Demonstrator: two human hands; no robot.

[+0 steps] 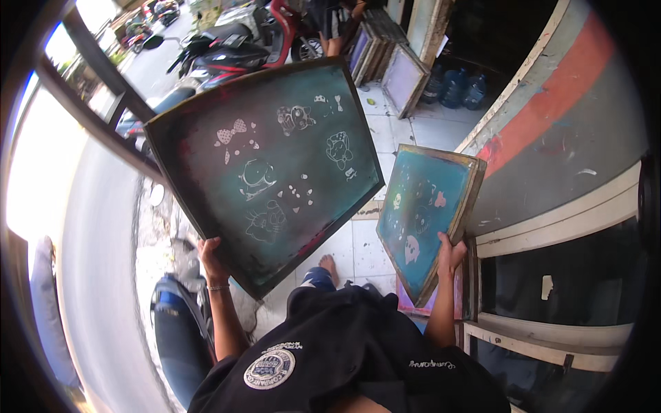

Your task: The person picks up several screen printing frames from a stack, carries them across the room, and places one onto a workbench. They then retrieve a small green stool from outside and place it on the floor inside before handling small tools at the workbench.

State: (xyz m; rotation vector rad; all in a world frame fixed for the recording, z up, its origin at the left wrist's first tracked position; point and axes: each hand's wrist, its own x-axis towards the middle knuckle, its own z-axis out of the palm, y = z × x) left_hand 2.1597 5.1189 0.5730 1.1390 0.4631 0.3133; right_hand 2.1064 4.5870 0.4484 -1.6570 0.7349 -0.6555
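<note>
A: Where are the two framed panels from the hands?
B: Both are held up above the tiled floor (368, 244). The large dark-green panel (275, 172) spreads forward and to the right of the left hand (208, 255), which grips its left edge toward the near corner. The smaller blue panel (420, 206) reaches forward and leftward from the right hand (450, 256), clasped on its right edge, thumb over the face.

A: Which way do their long axes run?
B: The smaller one's runs from the near corner away toward the floor's far end, slanting right. The large one looks nearly square through this lens, so I can't tell.

A: Do they touch?
B: The large panel's right corner comes very near the smaller one's left edge. I can't judge the depth, so contact is uncertain.

A: What's around them?
B: A pink-purple frame (405, 298) shows below the smaller panel. Close on the right, along the floor's right edge, are a grey wall (585, 179) with an orange band and a dark window (544, 282). Toward the floor's far end, leaning frames (405, 79) stand near blue bottles (452, 89); a red motorbike (281, 34) is beyond the large panel.

A: And on the left?
B: A dark post (103, 69) slants down behind the large panel's left corner.
</note>
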